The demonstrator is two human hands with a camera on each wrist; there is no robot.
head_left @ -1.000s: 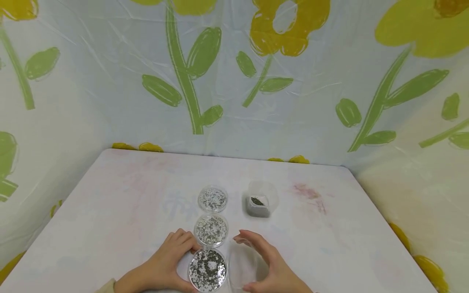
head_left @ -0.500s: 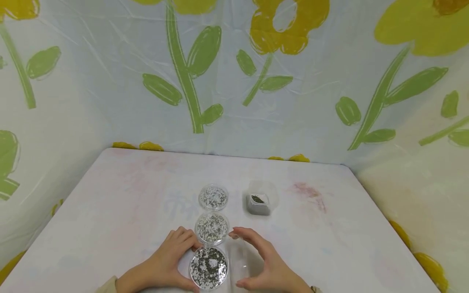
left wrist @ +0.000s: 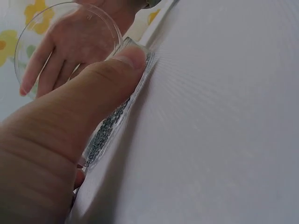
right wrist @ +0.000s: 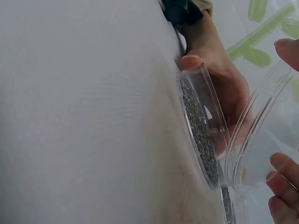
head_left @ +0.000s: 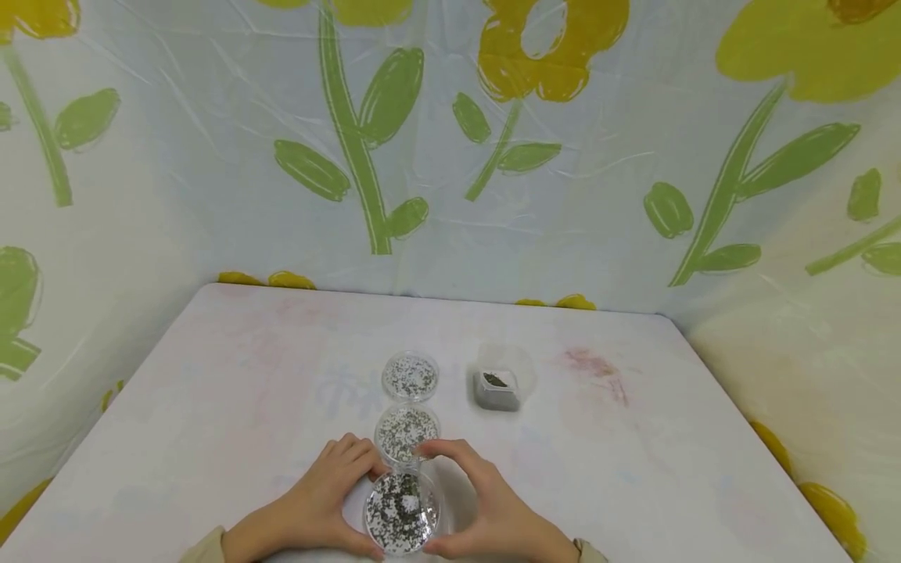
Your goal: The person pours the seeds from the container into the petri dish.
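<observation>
In the head view my left hand [head_left: 320, 504] grips the left side of the nearest petri dish [head_left: 394, 516], thumb at its front and fingers at its back. Dark flakes lie scattered over the floor of that dish, which rests on the table. My right hand [head_left: 493, 508] holds a clear round lid [left wrist: 114, 29] by its edge between thumb and fingers. The lid overlaps the dish from the right in the head view. Both wrist views show it tilted, with its lower edge right at the dish's rim.
Two more petri dishes [head_left: 404, 432] with similar flakes stand in line behind the nearest one. Right of the farthest dish [head_left: 411, 376] is a small translucent tub [head_left: 496, 397] holding dark flakes. A flower-printed cloth [head_left: 598, 195] hangs behind the table.
My right hand has moved left, bringing the lid from beside the nearest petri dish to over it. My left hand keeps its grip on the dish.
</observation>
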